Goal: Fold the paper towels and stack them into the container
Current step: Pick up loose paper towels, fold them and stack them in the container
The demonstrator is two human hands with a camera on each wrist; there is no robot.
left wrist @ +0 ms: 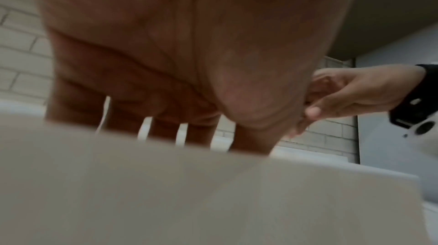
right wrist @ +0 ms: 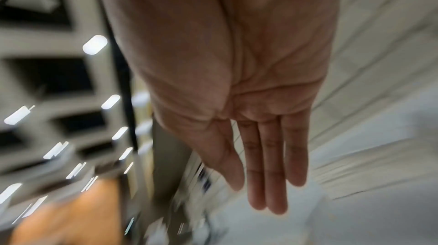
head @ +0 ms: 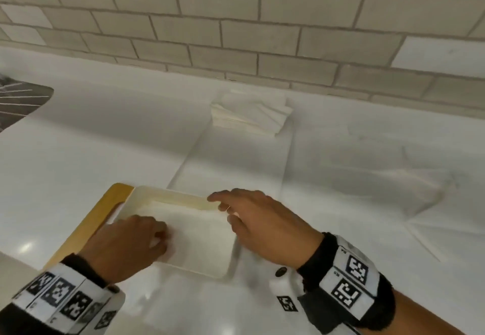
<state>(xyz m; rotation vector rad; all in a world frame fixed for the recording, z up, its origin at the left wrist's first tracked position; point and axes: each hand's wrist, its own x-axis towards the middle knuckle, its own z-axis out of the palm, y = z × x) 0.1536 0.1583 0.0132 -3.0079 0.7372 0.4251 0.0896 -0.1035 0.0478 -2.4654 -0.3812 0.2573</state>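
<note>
A cream rectangular container [head: 168, 194] sits on the white counter near me, and its wall [left wrist: 213, 193] fills the lower left wrist view. A folded white paper towel [head: 202, 235] lies flat inside it. My left hand [head: 157, 240] reaches into the container and presses down on the towel; the fingers [left wrist: 166, 127] point downward and their tips are hidden behind the wall. My right hand [head: 225, 208] hovers over the container's far right corner, holding nothing, with its fingers [right wrist: 267, 193] straight. A stack of white paper towels [head: 249, 111] lies farther back by the wall.
A yellow wooden board [head: 86, 224] lies under the container's left side. A flat white sheet [head: 236, 161] stretches from the stack toward the container, and a wrinkled sheet [head: 393, 185] lies to the right. A dark patterned surface [head: 18, 103] is at far left. The tiled wall [head: 236, 32] backs the counter.
</note>
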